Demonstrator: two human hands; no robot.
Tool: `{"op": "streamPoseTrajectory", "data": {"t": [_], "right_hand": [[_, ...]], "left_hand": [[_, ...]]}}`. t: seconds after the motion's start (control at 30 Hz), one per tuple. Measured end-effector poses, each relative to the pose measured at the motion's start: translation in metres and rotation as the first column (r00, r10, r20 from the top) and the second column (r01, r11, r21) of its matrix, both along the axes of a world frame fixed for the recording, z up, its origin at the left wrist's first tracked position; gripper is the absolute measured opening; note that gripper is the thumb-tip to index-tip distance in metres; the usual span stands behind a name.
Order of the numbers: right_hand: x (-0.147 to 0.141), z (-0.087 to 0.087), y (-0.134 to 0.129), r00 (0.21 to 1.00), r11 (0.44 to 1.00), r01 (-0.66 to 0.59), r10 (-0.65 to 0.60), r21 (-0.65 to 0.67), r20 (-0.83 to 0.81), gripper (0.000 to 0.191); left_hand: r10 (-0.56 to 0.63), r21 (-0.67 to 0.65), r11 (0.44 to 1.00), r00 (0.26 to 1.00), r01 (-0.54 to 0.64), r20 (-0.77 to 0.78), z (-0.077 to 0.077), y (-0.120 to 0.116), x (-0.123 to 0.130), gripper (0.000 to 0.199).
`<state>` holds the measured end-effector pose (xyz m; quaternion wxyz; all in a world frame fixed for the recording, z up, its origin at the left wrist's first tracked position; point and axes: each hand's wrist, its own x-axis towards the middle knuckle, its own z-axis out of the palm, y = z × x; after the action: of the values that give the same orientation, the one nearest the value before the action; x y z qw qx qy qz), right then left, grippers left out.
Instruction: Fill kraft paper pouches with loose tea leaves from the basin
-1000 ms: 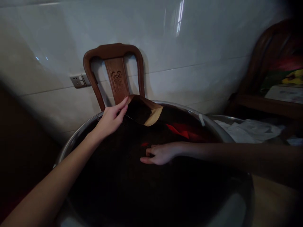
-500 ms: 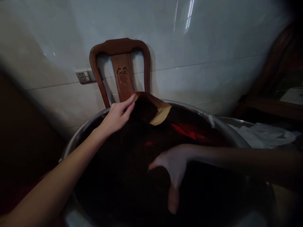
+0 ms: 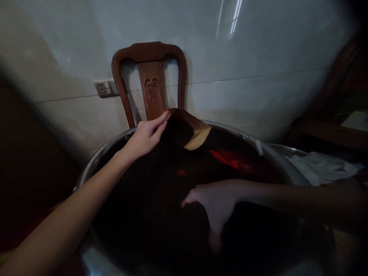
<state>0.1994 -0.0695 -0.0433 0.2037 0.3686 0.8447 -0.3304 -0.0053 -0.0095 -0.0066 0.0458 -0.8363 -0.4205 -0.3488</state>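
Observation:
Toward the far side of a large round metal tub (image 3: 94, 156), my left hand (image 3: 147, 138) pinches the top edge of a brown paper bag (image 3: 199, 138). The bag's mouth gapes toward me, with dark matter inside it. Low in the tub is my right hand (image 3: 216, 205), its thumb spread wide from the other fingers and nothing visible between them. Dark material (image 3: 161, 207) surrounds that hand, too dim to name. A red sheet-like thing (image 3: 225, 158) lies beyond it, and a small red piece (image 3: 181, 173) shows on the dark surface.
Behind the tub stands a carved wooden chair (image 3: 151, 86) against a tiled wall (image 3: 258, 50) with a socket (image 3: 103, 89). At the right, a whitish plastic bag (image 3: 322, 167) lies beside the tub. Dark wooden furniture (image 3: 330, 96) borders the right side.
My right hand has shifted slightly down and right within the tub. My left hand keeps its pinch on the paper bag. The whole view has tilted a little.

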Motion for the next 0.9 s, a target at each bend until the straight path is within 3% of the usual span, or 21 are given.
{"op": "streamPoseTrajectory", "data": {"t": [0.2,0.37,0.57,0.73,0.83,0.9], "right_hand": [[0.002,0.002,-0.004,0.997,0.999,0.002,-0.005,-0.039,-0.076,0.082],[0.006,0.013,0.002,0.979,0.999,0.034,-0.032,0.007,-0.2,0.075],[0.016,0.051,0.019,0.944,0.998,0.057,-0.042,0.036,-0.327,0.051],[0.019,0.087,0.038,0.869,0.979,0.168,-0.092,0.116,-0.487,0.039],[0.009,0.09,0.059,0.826,0.932,0.284,-0.118,0.226,-0.55,0.042],[-0.004,0.081,0.074,0.82,0.829,0.38,-0.095,0.412,-0.564,0.046]], "left_hand": [[-0.011,-0.004,1.0,1.0,0.011,-0.001,0.0,0.0,0.001,0.043],[-0.027,-0.016,1.0,1.0,0.027,-0.002,0.001,-0.002,0.002,0.043],[-0.044,-0.043,0.998,0.999,0.045,0.005,0.002,-0.002,0.001,0.043],[-0.072,-0.06,0.996,0.997,0.072,0.009,0.002,-0.001,0.001,0.043],[-0.07,-0.053,0.996,0.998,0.069,-0.011,0.001,-0.001,0.001,0.043],[-0.068,-0.043,0.997,0.997,0.067,-0.024,0.001,0.0,0.0,0.043]]}}
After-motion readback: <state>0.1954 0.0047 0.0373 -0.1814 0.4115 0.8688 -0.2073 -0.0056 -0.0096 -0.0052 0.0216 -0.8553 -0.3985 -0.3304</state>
